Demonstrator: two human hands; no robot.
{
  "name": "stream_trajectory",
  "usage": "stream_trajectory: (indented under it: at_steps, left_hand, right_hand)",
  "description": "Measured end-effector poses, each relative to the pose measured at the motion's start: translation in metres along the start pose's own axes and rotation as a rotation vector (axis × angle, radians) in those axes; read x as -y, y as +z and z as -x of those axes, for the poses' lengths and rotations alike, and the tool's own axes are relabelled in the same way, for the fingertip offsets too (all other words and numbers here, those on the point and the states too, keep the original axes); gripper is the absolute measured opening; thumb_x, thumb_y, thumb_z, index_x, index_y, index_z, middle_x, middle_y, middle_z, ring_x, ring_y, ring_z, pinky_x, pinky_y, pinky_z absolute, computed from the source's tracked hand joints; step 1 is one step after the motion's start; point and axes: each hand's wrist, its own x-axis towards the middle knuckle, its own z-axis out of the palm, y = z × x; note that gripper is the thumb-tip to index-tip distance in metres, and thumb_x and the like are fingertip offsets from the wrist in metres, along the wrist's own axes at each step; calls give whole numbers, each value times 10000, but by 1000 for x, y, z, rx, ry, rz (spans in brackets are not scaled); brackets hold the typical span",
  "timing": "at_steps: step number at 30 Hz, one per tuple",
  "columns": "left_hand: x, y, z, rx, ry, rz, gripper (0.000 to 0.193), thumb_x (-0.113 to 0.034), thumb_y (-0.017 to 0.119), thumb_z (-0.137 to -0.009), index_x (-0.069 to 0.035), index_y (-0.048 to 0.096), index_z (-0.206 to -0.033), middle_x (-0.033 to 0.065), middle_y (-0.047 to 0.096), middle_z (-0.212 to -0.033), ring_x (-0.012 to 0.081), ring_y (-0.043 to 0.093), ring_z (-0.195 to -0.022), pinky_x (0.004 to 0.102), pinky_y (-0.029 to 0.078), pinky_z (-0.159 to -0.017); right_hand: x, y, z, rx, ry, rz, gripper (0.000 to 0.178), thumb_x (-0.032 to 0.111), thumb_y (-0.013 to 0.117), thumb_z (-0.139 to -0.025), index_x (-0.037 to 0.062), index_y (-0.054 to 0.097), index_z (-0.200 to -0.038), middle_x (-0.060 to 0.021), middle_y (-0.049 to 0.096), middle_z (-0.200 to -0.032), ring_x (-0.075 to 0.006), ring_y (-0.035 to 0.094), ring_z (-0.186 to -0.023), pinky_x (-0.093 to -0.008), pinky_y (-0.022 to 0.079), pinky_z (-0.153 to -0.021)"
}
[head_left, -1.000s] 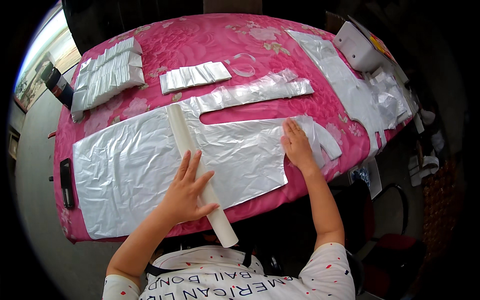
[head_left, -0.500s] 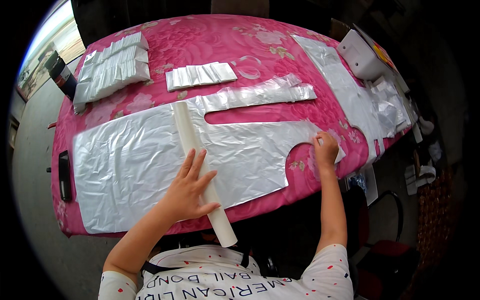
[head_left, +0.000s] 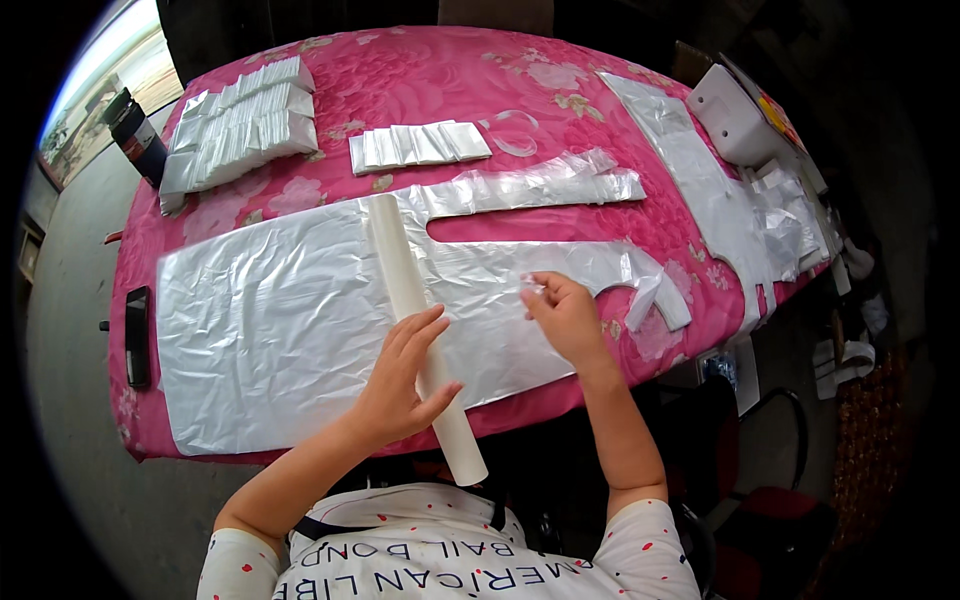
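A thin silvery-white plastic sheet [head_left: 270, 320] lies spread over the table, with a long rounded slot and a curved cut-out at its right end. Across it rests a white tube [head_left: 401, 270], slanting past the near table edge. My left hand [head_left: 402, 380] lies against the tube, fingers stretched out. Over the sheet, right of the tube, hovers my right hand [head_left: 565, 315], its thumb and fingertips pinched on a small whitish bit that is too small to name. A strip of the sheet's right end [head_left: 645, 300] is folded over near the cut-out.
A pink flowered cloth [head_left: 400, 75] covers the table. Stacks of folded white plastic [head_left: 240, 125] and a smaller row [head_left: 420, 147] lie beyond. A dark bottle [head_left: 135, 140], a black phone [head_left: 137, 338], another plastic sheet [head_left: 680, 160] and a white box [head_left: 735, 115] stand around.
My right hand has moved left from the sheet's right end to over its middle, with the small bit in its fingers. The sheet's right end now shows a folded strip. The left hand stays at the tube.
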Motion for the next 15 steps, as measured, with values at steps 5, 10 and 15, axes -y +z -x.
stream_trajectory:
  at_steps: [5,10,15]
  left_hand:
    - [7,-21,0,30,-798,1005,463,-176,635,-834,-5,449,-1223,106,598,-1047,166,608,-884,280,488,-776]
    - [35,-98,28,33,-834,800,331,-119,638,-819,3,536,-1109,76,631,-871,131,614,-740,282,501,-692]
    - [78,-197,83,-47,-940,625,326,-83,643,-789,18,547,-1083,65,628,-824,131,609,-720,274,497,-711]
  right_hand:
    - [51,80,63,473,-232,21,353,112,634,-818,4,558,-1146,-73,615,-781,-121,574,-652,-237,462,-616]
    - [63,86,101,331,-546,113,435,173,657,-787,10,529,-1169,-129,580,-956,-266,569,-814,-349,476,-716]
    - [52,76,135,43,-374,549,578,354,727,-699,2,512,-1104,-130,536,-955,-263,539,-861,-348,478,-704]
